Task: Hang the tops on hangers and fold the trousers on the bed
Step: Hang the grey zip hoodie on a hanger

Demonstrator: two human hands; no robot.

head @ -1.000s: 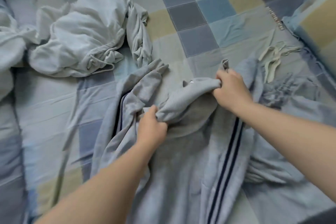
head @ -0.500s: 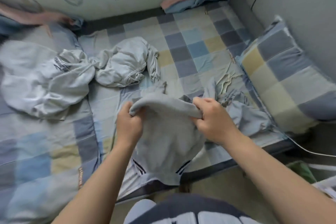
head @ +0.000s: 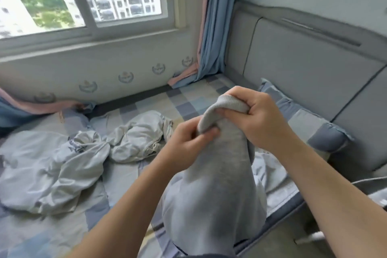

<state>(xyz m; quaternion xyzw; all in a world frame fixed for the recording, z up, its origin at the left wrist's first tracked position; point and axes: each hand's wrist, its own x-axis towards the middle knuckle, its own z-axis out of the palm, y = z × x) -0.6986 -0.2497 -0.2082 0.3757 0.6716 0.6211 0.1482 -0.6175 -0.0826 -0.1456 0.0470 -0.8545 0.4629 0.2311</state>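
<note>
I hold a grey garment (head: 213,195) up in front of me by its ribbed hem, above the near edge of the bed (head: 62,232). My left hand (head: 186,144) pinches the lower end of the hem. My right hand (head: 261,119) grips the upper end, and the hem arches between them. The rest of the cloth hangs down toward me. Two crumpled pale garments lie on the checked sheet: one white heap (head: 138,138) mid-bed and a larger one (head: 48,169) at the left.
A checked pillow (head: 310,130) leans against the grey padded headboard (head: 314,81) at the right. A window and a wall with a blue-pink curtain (head: 213,27) stand behind the bed. A white cable (head: 368,180) runs at the right edge.
Both hands have lifted the grey garment off the bed and come closer together. My view has tilted up from the sheet to the wall and window.
</note>
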